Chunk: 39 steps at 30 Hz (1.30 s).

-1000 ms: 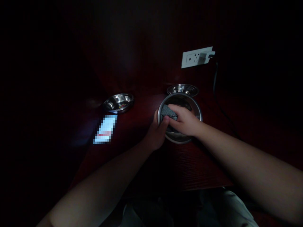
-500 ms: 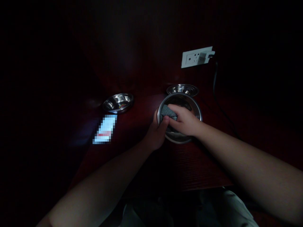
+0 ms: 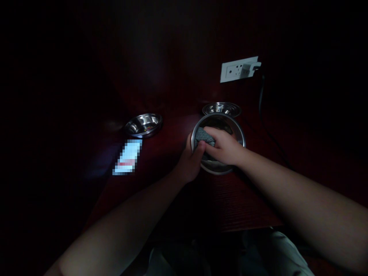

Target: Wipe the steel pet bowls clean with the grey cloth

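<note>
A round stainless steel bowl [image 3: 220,168] is tilted so that its mouth faces me. My left hand [image 3: 191,163] grips its left rim, with the thumb over the inside edge and the other fingers behind the wall. Inside the bowl, my right hand [image 3: 224,147] is closed on a grey-green textured cloth [image 3: 204,135], which lies against the left inner wall close to my left thumb. Part of the cloth and the right fingertips are hidden. The bowl's underside is out of sight.
Behind the bowl lies a shallow steel dish [image 3: 221,107]. Farther left are steel dishes [image 3: 143,124], seemingly stacked, and a lit, pixelated phone-like screen [image 3: 128,157]. A wall socket [image 3: 238,69] holds a plug, and a cable [image 3: 261,96] runs down onto the dark red table [image 3: 244,203].
</note>
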Motion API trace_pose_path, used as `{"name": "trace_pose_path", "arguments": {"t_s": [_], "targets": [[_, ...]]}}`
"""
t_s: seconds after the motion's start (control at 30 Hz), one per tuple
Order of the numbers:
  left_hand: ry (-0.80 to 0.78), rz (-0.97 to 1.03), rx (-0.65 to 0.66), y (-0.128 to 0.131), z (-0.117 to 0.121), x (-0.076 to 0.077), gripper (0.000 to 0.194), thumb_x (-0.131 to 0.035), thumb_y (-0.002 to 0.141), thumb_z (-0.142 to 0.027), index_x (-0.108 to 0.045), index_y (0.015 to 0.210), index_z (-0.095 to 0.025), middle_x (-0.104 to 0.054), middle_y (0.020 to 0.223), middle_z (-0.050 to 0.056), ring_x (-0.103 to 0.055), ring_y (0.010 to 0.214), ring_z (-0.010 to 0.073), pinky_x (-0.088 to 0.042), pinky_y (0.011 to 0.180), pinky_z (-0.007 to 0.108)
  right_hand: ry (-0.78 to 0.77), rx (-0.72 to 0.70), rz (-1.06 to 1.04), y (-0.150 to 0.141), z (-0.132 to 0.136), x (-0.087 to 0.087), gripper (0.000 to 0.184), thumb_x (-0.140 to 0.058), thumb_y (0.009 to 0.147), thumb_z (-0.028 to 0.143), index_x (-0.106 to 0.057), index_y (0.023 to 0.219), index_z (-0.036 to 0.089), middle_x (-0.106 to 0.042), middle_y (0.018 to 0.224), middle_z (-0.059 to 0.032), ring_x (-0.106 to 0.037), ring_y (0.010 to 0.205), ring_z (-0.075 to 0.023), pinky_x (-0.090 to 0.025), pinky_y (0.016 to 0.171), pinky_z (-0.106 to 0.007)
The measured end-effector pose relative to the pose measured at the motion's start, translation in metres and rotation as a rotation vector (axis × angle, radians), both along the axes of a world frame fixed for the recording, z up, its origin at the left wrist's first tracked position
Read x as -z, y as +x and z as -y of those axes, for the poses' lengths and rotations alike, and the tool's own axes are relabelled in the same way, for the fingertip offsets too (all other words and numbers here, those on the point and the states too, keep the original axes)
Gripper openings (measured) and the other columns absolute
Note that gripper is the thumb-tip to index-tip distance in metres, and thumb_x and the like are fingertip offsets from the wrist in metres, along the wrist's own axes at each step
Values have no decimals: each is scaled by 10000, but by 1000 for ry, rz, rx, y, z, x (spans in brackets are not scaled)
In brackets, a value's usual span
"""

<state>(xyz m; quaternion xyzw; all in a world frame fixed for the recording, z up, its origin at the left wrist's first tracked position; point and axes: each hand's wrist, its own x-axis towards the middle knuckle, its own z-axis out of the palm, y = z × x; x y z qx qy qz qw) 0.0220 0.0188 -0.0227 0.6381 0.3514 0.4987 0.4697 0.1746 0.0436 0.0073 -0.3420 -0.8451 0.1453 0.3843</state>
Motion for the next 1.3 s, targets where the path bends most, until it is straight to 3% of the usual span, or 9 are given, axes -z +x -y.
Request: {"name": "trace_pose_path", "arguments": {"t_s": [0.3,0.7,0.9,1.0,1.1,1.3], "targets": [[-16,24,5,1,0,1,479,-457,930,-550,-502,1244,-191,-560,1367,132,-528,1260,261,-393,1084,425,-5,-1,16,1,0,-1,73,-521,850,238,-496,788,210,-532,766,-8,-491,725,-167,-380,694,-324],[21,9,1,0,-1,1,478,-453,949,-509,-460,1311,-198,-565,1357,119,-533,1240,239,-385,1089,404,11,21,19,-1,1,-1,74,-520,834,226,-484,773,207,-525,749,-9,-495,713,-167,-384,682,-319],[26,11,6,1,2,-4,483,-456,951,-489,-433,1343,-208,-557,1369,119,-539,1234,248,-401,1076,414,37,267,-3,4,-2,-4,108,-574,826,273,-500,776,213,-568,727,-23,-523,679,-184,-399,652,-325],[55,19,-23,1,3,-6,483,-439,961,-471,-404,1371,-218,-569,1352,116,-547,1221,249,-405,1073,419,82,427,13,9,-5,-7,57,-574,806,233,-572,853,201,-636,806,-68,-573,732,-227,-422,679,-349],[96,11,-67,0,2,-8,469,-434,964,-464,-410,1363,-218,-570,1341,113,-544,1219,251,-394,1077,426,99,576,86,14,-7,-11,147,-577,803,230,-620,939,196,-671,830,-96,-595,722,-256,-425,658,-362],[127,20,-155,-1,0,-7,457,-439,966,-443,-397,1369,-232,-525,1400,104,-504,1271,241,-364,1106,415,103,710,225,20,-8,-14,198,-616,803,260,-654,986,193,-676,762,-115,-604,683,-270,-406,611,-357]]}}
